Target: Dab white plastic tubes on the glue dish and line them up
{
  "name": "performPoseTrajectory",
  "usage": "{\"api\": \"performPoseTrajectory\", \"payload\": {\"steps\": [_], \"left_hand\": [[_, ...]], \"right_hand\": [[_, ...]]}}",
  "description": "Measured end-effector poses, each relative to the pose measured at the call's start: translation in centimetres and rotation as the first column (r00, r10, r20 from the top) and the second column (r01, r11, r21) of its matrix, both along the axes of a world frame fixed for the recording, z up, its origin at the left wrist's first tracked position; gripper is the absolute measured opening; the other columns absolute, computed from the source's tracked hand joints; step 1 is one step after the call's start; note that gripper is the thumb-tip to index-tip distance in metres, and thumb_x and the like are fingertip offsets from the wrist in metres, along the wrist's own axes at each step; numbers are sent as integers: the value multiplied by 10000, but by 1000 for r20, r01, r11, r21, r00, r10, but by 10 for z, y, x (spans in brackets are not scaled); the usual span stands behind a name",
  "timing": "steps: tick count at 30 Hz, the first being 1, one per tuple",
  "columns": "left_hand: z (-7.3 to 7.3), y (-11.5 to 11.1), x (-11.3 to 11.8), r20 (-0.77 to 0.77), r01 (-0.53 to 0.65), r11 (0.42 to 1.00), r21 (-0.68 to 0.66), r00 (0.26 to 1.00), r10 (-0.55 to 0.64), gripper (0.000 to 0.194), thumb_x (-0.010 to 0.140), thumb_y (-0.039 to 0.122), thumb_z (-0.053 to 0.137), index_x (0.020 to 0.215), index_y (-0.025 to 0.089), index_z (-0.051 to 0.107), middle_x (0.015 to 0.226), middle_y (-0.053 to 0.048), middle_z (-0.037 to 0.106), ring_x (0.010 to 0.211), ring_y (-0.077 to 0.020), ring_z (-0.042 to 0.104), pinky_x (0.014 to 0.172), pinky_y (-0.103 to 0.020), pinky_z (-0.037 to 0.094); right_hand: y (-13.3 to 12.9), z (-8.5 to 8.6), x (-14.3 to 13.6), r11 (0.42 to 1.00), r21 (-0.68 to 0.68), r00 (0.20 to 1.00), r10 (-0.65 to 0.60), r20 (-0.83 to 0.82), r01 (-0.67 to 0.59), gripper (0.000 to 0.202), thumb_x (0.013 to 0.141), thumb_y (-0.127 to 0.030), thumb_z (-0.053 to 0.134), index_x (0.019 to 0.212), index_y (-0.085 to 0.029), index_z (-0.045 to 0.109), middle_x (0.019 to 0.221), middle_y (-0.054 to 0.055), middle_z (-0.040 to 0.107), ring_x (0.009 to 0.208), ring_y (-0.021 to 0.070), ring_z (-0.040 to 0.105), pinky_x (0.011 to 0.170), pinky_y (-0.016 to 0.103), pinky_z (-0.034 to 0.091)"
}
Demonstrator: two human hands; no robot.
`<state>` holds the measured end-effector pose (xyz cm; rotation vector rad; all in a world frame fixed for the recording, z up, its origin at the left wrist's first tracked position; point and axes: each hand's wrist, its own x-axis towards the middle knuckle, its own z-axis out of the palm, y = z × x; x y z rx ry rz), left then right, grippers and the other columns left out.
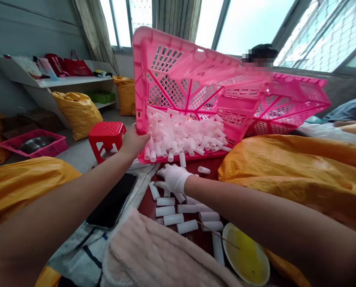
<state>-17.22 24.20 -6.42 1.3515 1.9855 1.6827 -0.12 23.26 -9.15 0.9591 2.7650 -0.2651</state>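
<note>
A pink plastic basket (196,52) stands tipped toward me, with a heap of white tubes (180,133) at its lower side. My left hand (135,142), bare, grips the basket's lower left corner. Below the basket's edge, my right hand (173,177) wears a white glove and reaches among loose tubes on the dark red table (196,238); its fingers are spread. Several tubes (173,219) lie side by side nearer to me. A shallow dish (246,255) with yellow contents and a thin stick is at the lower right of them.
A black phone (114,203) lies on cloth at left. Yellow sacks (291,163) flank both sides. A red stool (108,131) stands beyond my left arm. Another pink basket (294,99) and a person (260,56) are behind at right.
</note>
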Motion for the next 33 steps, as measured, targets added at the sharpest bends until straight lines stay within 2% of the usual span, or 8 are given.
{"api": "performPoseTrajectory", "payload": {"steps": [6, 11, 21, 24, 26, 29, 31, 33], "left_hand": [[-7, -27, 13, -66, -8, 1000, -29, 998, 6, 346, 625, 282, 579, 953, 176, 553, 839, -16, 622, 740, -174, 572, 662, -277, 457], [-6, -38, 22, -55, -29, 996, -82, 998, 25, 346, 636, 300, 579, 961, 185, 545, 845, -16, 626, 750, -183, 584, 662, -279, 459], [3, -60, 39, -175, -41, 990, -138, 985, 16, 344, 694, 336, 557, 999, 181, 523, 931, -67, 628, 846, -224, 588, 744, -330, 466], [4, -59, 26, -200, 50, 982, -182, 976, -86, 405, 705, 389, 537, 1044, 169, 511, 965, -78, 627, 885, -231, 585, 786, -350, 463], [5, -59, 7, -203, 243, 943, -229, 935, -290, 463, 699, 419, 520, 1081, 159, 506, 1032, -86, 614, 955, -238, 567, 832, -354, 452], [4, -60, -31, -197, 485, 800, -353, 797, -570, 554, 658, 358, 509, 1181, 179, 467, 1216, -73, 526, 1111, -237, 486, 927, -328, 402], [0, -58, -53, -228, 440, 733, -518, 755, -615, 647, 610, 301, 526, 1241, 200, 425, 1278, -68, 477, 1151, -245, 454, 957, -325, 374], [-8, -54, -65, -296, 309, 671, -674, 719, -629, 728, 570, 284, 561, 1274, 194, 397, 1276, -92, 478, 1131, -263, 472, 951, -336, 373]], "right_hand": [[-28, -2, 37, 990, 49, 988, 136, -68, -133, 419, 810, -518, 419, 1062, -237, 600, 998, 112, 566, 879, 282, 538, 739, 405, 426], [-56, 9, 57, 970, 150, 964, 215, -158, -192, 373, 809, -481, 459, 1052, -231, 592, 1064, 118, 536, 944, 304, 491, 796, 464, 381], [-87, 37, 99, 990, 70, 927, 138, -349, -121, 432, 804, -464, 497, 1183, -258, 505, 1214, 101, 497, 1184, 322, 363, 963, 533, 247], [-83, 42, 112, 999, 10, 905, 32, -424, -30, 419, 803, -407, 511, 1189, -242, 509, 1231, 102, 499, 1215, 303, 351, 973, 476, 291], [-75, 44, 117, 997, -68, 875, -71, -479, 44, 382, 818, -355, 490, 1169, -209, 529, 1195, 109, 531, 1148, 264, 443, 938, 407, 368], [-62, 45, 121, 980, -155, 796, -189, -575, 121, 365, 819, -342, 480, 1143, -186, 545, 1114, 97, 580, 1019, 222, 542, 892, 362, 428], [-57, 45, 122, 973, -194, 754, -223, -618, 129, 378, 818, -363, 478, 1139, -175, 545, 1090, 93, 593, 989, 216, 558, 887, 363, 439], [-54, 44, 120, 965, -227, 737, -247, -630, 129, 393, 819, -367, 475, 1147, -162, 541, 1090, 97, 595, 976, 217, 566, 881, 366, 448]]}}
